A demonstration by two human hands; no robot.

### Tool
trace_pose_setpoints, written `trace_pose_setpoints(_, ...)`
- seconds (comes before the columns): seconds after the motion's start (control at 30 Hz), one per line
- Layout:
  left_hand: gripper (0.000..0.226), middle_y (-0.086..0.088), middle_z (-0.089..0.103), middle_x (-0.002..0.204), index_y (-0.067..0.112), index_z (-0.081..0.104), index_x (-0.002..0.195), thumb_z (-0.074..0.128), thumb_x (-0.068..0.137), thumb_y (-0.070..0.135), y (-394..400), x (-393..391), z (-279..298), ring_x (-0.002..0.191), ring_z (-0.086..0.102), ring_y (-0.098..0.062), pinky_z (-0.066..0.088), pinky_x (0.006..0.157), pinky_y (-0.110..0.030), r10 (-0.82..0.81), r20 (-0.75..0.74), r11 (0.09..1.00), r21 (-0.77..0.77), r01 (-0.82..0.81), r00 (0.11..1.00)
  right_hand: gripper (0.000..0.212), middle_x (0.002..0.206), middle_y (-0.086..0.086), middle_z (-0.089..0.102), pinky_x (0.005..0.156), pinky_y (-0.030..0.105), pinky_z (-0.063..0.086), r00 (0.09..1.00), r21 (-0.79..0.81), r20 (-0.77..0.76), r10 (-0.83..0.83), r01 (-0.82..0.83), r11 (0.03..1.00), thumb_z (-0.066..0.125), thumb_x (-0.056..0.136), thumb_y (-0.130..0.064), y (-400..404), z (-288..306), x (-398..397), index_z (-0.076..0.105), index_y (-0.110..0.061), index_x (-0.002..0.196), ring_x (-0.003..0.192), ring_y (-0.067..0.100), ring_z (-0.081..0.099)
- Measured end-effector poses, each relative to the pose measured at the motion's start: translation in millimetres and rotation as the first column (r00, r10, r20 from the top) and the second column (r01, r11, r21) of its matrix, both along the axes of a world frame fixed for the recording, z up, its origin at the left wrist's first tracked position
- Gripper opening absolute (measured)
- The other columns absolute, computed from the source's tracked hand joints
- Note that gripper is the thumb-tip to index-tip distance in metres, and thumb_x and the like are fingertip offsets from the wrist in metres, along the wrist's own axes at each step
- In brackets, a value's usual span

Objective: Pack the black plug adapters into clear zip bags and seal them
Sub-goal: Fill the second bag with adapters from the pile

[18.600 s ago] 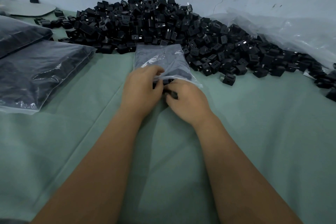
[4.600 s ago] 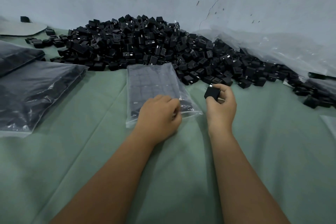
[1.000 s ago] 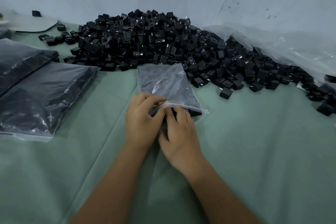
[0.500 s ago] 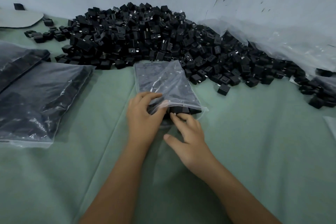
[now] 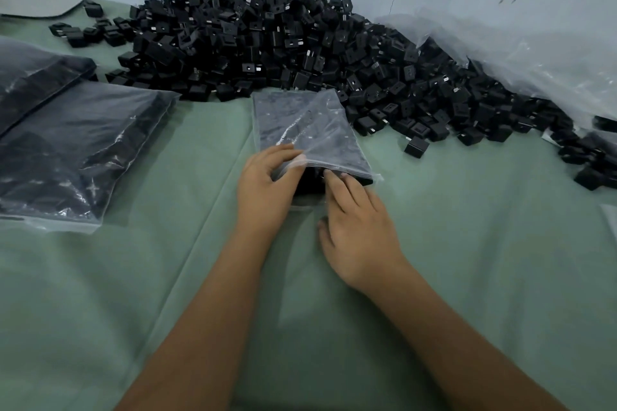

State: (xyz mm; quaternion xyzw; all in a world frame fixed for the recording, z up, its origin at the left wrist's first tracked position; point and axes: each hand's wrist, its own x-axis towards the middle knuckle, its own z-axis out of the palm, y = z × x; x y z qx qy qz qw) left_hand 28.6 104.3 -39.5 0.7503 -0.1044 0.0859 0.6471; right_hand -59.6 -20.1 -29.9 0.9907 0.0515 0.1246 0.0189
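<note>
A clear zip bag (image 5: 310, 130) filled with rows of black plug adapters lies on the green cloth, its mouth facing me. My left hand (image 5: 267, 190) pinches the upper lip of the mouth and lifts it. My right hand (image 5: 357, 230) lies flat beside it, straight fingers pressing the adapters (image 5: 314, 182) at the bag's opening. Behind the bag a big heap of loose black plug adapters (image 5: 283, 43) spreads along the wall. One loose adapter (image 5: 416, 146) sits apart, right of the bag.
Two filled zip bags (image 5: 66, 150) lie stacked at the left. Crumpled clear plastic sheeting (image 5: 521, 53) covers the right back corner. A flat grey lid-like piece (image 5: 36, 3) rests at the far left. The green cloth (image 5: 467, 260) stretches toward me.
My right hand's fingers have slid forward to the bag mouth, pushing at the adapters there. My left hand keeps holding the bag's lip up.
</note>
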Motion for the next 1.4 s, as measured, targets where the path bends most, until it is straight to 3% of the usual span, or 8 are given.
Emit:
trace_pose_setpoints(0.1,0.017,0.006,0.070,0.111,0.021,0.074,0.105,0.066,0.090,0.023,0,-2,1,0.112,0.061,-0.022,0.048,0.099,-0.047,0.008,-0.010,1.000,-0.003,-0.008,1.000,0.062,0.152,0.001,0.032,0.114,0.032,0.012,0.997,0.246,-0.001,-0.079,0.077,0.966,0.049,0.092,-0.035,16,-3,7,0.034,-0.008,0.146,0.141,0.020,0.021)
trace_pose_setpoints(0.33,0.022,0.008,0.070,0.109,0.020,0.070,0.114,0.061,0.094,0.015,0,-5,5,0.103,0.064,-0.005,0.051,0.095,-0.029,0.020,-0.052,1.000,-0.016,-0.021,0.998,0.039,0.141,0.010,0.046,0.111,0.035,0.027,0.985,0.538,0.087,-0.152,0.082,0.839,0.058,0.090,-0.022,20,-10,1,0.061,-0.018,0.128,0.132,0.026,0.040)
trace_pose_setpoints(0.6,0.026,0.012,0.071,0.100,0.017,0.072,0.109,0.066,0.087,0.004,0,-6,6,0.091,0.063,0.007,0.046,0.080,-0.007,0.037,-0.019,0.999,0.031,-0.037,0.999,0.035,0.121,0.002,0.064,0.105,0.024,0.028,0.965,0.596,0.217,-0.147,-0.012,0.803,0.055,0.087,-0.021,17,-12,7,0.067,-0.009,0.117,0.117,0.020,0.052)
trace_pose_setpoints(0.7,0.025,0.007,0.072,0.105,0.018,0.074,0.107,0.068,0.086,0.007,0,-7,7,0.099,0.065,-0.001,0.049,0.087,-0.014,0.032,0.003,0.999,0.037,-0.032,0.999,0.036,0.120,-0.001,0.063,0.104,0.020,0.027,0.969,0.650,0.206,-0.135,-0.032,0.759,0.055,0.086,-0.022,18,-10,6,0.065,-0.013,0.119,0.117,0.014,0.050)
trace_pose_setpoints(0.83,0.023,0.005,0.072,0.102,0.021,0.075,0.104,0.071,0.083,0.014,1,-6,5,0.104,0.064,-0.014,0.052,0.094,-0.037,0.020,0.029,0.995,0.100,-0.023,0.999,0.047,0.125,-0.003,0.059,0.105,0.032,0.035,0.984,0.711,0.150,-0.095,-0.041,0.702,0.056,0.085,-0.024,18,-8,6,0.055,-0.016,0.132,0.119,0.016,0.049)
trace_pose_setpoints(1.1,0.015,0.009,0.074,0.089,0.019,0.076,0.095,0.068,0.085,0.011,1,-5,5,0.088,0.068,-0.011,0.055,0.083,-0.041,-0.006,0.076,0.994,0.105,-0.002,0.997,0.064,0.152,0.003,0.033,0.118,0.029,0.014,0.990,0.676,0.069,-0.121,0.043,0.735,0.060,0.088,-0.021,22,-9,14,0.034,-0.011,0.146,0.142,0.019,0.023)
trace_pose_setpoints(1.27,0.020,0.008,0.074,0.099,0.020,0.073,0.107,0.067,0.089,0.013,2,-2,4,0.095,0.068,-0.004,0.055,0.088,-0.024,0.002,-0.061,0.993,-0.116,-0.009,0.998,0.056,0.140,0.001,0.048,0.111,0.038,0.029,0.992,0.619,0.106,-0.069,-0.012,0.785,0.060,0.087,-0.018,18,-7,20,0.044,-0.012,0.140,0.133,0.019,0.039)
trace_pose_setpoints(1.4,0.022,0.002,0.075,0.098,0.028,0.072,0.102,0.070,0.087,0.013,5,3,1,0.096,0.071,-0.013,0.056,0.085,-0.026,-0.054,-0.133,0.957,-0.290,0.013,0.990,0.057,0.144,-0.002,0.047,0.111,0.034,0.031,0.986,0.632,0.167,-0.008,-0.101,0.768,0.058,0.086,-0.013,18,-8,15,0.046,-0.016,0.142,0.133,0.015,0.040)
